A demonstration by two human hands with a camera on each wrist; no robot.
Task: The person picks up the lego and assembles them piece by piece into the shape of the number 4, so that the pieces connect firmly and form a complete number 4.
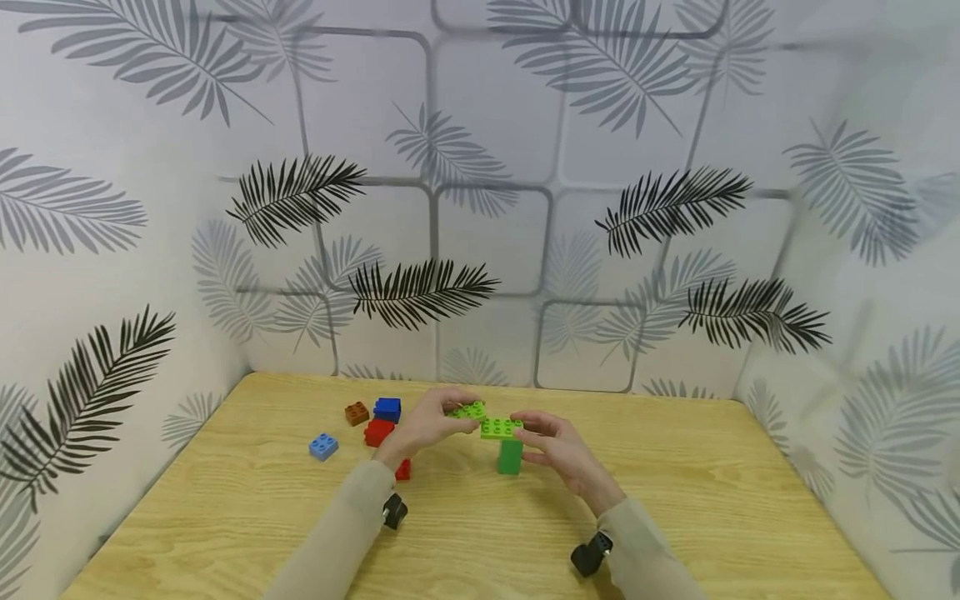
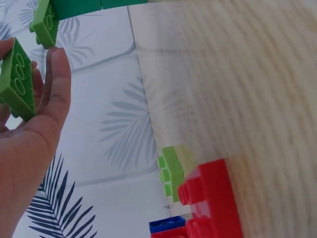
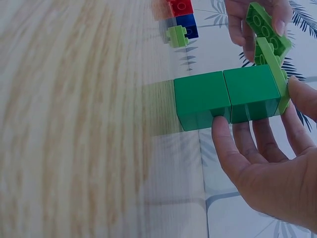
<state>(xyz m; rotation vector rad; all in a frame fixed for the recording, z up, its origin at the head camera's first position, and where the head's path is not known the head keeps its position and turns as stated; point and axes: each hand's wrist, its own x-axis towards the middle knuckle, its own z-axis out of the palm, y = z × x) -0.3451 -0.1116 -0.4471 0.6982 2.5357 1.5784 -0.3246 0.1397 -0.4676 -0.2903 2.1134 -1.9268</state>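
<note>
Two dark green toy building bricks (image 3: pixel 203 99) are stacked upright on the table, as the right wrist view shows sideways. A light green studded plate (image 1: pixel 500 428) lies across the top of the stack and juts out to the left. My right hand (image 1: pixel 558 448) holds this tower from its right side, thumb and fingers against the plate and bricks. In my left hand (image 1: pixel 429 421), a second light green plate (image 2: pixel 19 82) is pinched between thumb and fingers. It is raised just left of the first plate, slightly tilted, and overlaps it in the right wrist view.
Left of the tower lie several loose bricks: brown (image 1: pixel 357 413), dark blue (image 1: pixel 387 409), light blue (image 1: pixel 323 447) and red (image 1: pixel 378 432). Another red brick (image 1: pixel 403 470) sits partly behind my left wrist. A small light green brick (image 2: pixel 171 173) shows beside them. A patterned wall (image 1: pixel 495 333) borders the wooden table.
</note>
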